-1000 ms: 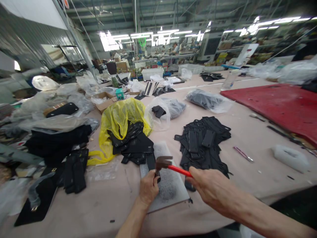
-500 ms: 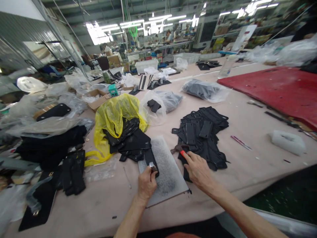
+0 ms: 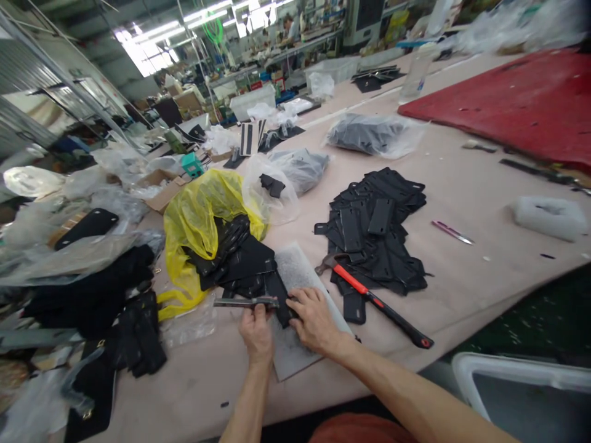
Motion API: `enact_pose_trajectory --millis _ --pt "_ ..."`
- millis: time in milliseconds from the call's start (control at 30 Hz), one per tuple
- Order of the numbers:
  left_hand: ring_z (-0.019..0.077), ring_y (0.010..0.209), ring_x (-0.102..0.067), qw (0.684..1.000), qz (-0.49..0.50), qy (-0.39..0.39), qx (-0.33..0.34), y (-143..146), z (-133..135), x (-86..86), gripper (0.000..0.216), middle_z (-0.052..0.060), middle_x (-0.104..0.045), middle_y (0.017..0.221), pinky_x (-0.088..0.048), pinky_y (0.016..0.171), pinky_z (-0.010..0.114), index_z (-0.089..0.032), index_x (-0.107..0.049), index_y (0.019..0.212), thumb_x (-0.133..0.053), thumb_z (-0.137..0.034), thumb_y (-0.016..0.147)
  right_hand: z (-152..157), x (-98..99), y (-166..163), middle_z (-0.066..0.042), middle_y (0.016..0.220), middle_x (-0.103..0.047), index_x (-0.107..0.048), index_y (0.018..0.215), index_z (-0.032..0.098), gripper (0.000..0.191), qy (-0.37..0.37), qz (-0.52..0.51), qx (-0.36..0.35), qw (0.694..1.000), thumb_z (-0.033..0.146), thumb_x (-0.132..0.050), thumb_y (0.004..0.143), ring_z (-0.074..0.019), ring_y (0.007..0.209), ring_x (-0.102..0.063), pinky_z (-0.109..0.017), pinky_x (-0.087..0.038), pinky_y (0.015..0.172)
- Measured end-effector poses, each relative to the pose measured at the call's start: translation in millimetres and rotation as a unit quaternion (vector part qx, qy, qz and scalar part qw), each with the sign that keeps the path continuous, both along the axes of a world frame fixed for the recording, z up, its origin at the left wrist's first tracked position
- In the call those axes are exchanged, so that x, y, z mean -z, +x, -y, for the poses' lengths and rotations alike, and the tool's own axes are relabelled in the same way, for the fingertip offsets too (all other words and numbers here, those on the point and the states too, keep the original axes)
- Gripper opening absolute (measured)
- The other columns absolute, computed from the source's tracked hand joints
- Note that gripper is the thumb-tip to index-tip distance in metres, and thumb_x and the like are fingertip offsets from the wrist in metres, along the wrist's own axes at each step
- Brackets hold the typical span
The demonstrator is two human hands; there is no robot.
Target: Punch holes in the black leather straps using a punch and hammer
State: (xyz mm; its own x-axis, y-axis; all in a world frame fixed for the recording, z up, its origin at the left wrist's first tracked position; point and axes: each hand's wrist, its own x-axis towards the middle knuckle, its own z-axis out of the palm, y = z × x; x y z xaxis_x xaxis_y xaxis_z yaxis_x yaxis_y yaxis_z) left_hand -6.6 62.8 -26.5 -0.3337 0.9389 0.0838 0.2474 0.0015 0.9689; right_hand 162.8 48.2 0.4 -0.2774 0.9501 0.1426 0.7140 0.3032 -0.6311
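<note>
My left hand (image 3: 257,335) is closed around a metal punch (image 3: 244,302), a steel rod that now lies level and points left. Beneath it a black strap piece (image 3: 277,294) rests on a grey-white board (image 3: 295,261). The fingers of my right hand (image 3: 316,320) are bent over the right edge of that strap piece, with the thumb mostly hidden. A claw hammer (image 3: 373,298) with a red and black handle lies just right of the board, its head on a pile of black pieces (image 3: 376,231). More black pieces (image 3: 247,261) spill from a yellow bag (image 3: 196,209) at the left.
Clear bags with dark contents (image 3: 373,132) lie farther back. A red sheet (image 3: 508,104) covers the right side. Nearer are a purple pen-like knife (image 3: 452,232) and a foam roll (image 3: 549,216). Plastic wrap (image 3: 115,197) and black fabric (image 3: 92,283) crowd the left.
My right hand has let go of the hammer, which now lies on the table, and has moved left onto the strap piece. My left hand has tipped the punch from upright to level.
</note>
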Motion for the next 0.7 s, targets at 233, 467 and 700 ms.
enact_pose_trajectory --millis 233,467,700 --pt "0.0260 0.088 -0.070 0.998 -0.063 -0.028 0.005 -14.4 6.7 -4.6 0.031 0.009 -0.075 0.090 -0.056 0.083 0.038 -0.016 -0.070 0.092 -0.057 -0.044 0.085 -1.3 -3.3 4.1 -0.009 0.125 -0.057 -0.053 0.122 0.019 0.045 -0.006 -0.008 0.000 1.000 0.020 -0.065 0.079 -0.0268 0.116 -0.045 -0.045 -0.028 0.104" --pt "0.0263 0.089 -0.070 0.993 -0.101 -0.005 -0.063 -6.1 21.6 7.0 0.034 0.012 -0.075 0.094 -0.055 0.081 0.036 -0.016 -0.069 0.095 -0.051 -0.044 0.089 -22.8 -27.9 -32.5 -0.016 0.107 -0.058 -0.055 0.109 0.015 0.042 -0.024 0.145 0.074 0.986 0.038 -0.070 0.077 -0.0339 0.100 -0.051 -0.048 -0.038 0.088" --pt "0.0271 0.078 -0.070 0.990 -0.074 -0.009 -0.118 -10.4 22.8 10.8 0.037 0.011 -0.073 0.078 -0.055 0.070 0.035 -0.016 -0.068 0.083 -0.053 -0.050 0.085 -36.4 -26.1 -36.7 -0.021 0.102 -0.063 -0.058 0.105 0.011 0.036 -0.114 0.142 0.134 0.974 0.017 -0.064 0.070 -0.0348 0.093 -0.062 -0.042 -0.045 0.078"
